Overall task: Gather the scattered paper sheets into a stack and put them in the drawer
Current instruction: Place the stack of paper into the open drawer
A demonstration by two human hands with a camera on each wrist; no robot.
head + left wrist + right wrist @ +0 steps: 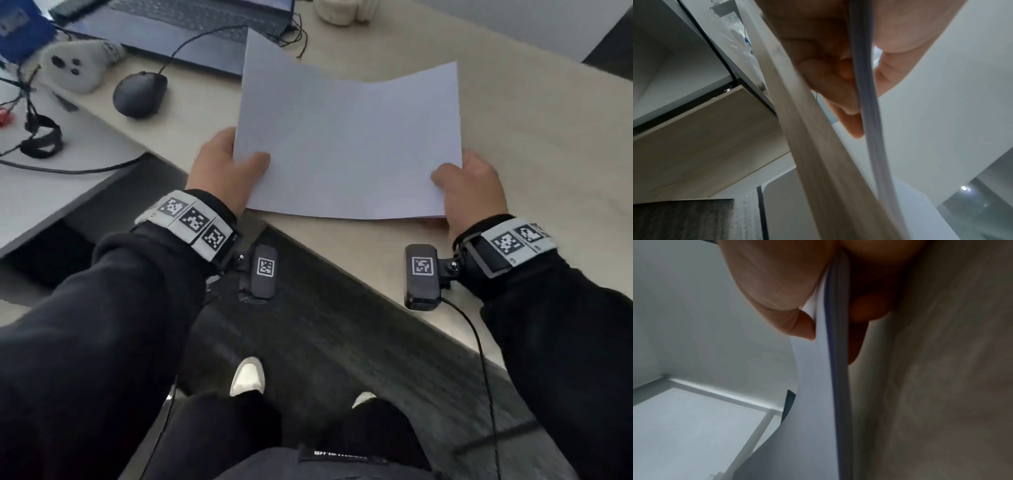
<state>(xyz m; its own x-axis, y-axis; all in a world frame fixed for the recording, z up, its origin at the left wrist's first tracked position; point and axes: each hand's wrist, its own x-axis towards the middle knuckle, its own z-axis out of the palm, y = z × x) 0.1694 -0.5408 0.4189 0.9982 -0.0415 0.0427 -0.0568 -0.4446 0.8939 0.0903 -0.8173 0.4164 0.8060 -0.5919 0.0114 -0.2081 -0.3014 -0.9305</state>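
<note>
A stack of white paper sheets (346, 144) is held just above the beige desk (534, 144), its far edge sagging in the middle. My left hand (227, 164) pinches the stack's near left corner, thumb on top and fingers underneath. My right hand (474, 185) pinches the near right corner the same way. In the left wrist view the stack's edge (865, 81) runs between thumb and fingers. The right wrist view shows the paper stack (830, 369) edge-on against my thumb. No drawer is clearly visible.
A black mouse (140, 94), a laptop (191, 31) with cables and a white controller (77, 66) lie at the desk's far left. A lower white side table (44, 192) stands left. Dark carpet and my shoes are below the desk edge.
</note>
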